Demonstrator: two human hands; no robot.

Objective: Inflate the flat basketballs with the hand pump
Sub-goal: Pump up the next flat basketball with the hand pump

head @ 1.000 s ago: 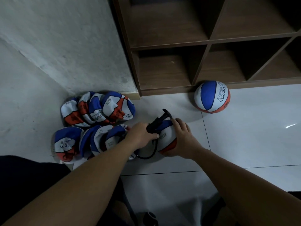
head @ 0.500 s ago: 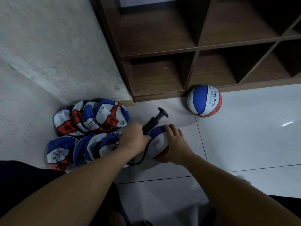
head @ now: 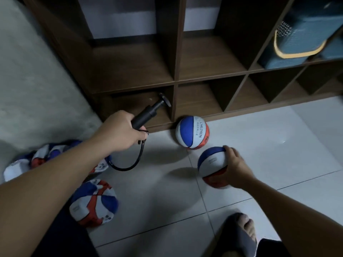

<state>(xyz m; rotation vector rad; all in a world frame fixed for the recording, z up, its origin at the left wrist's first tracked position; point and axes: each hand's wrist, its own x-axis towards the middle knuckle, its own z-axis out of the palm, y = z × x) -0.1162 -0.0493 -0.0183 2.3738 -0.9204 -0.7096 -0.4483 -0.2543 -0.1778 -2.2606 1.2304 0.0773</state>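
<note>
Both hands are busy: at left centre of the frame the left hand [head: 122,129] is clenched round the barrel of the black pump [head: 146,115], which slants up and to the right so that its T-handle sits in front of the lowest left cubby of the shelf [head: 176,78]. A black hose [head: 130,162] loops down from under that fist and curves back toward the lower left; its far end is hidden by the forearm. Under and beside that forearm, along the left edge, lies a heap of flat balls [head: 35,160], crumpled and partly blurred, and just below them, at lower left, one more flat ball [head: 93,203] rests folded on the floor [head: 278,138]. Right of the pump, at centre, a round ball [head: 192,132] in blue, white and orange, printed with CHILDREN, sits on the tiles touching or just beside the foot of the shelf. Below and right of it the right hand [head: 235,167] grasps a second ball [head: 212,166] from its right side, fingers curled over the top and thumb low; it looks round and full, and whether it rests on the floor or is held just above it cannot be told. The two round balls are near each other but apart. At bottom right a foot [head: 245,227] in a dark sandal shows on the tiles. In the upper right, a blue basket [head: 304,30] with a yellow rim sits in an upper cubby.
</note>
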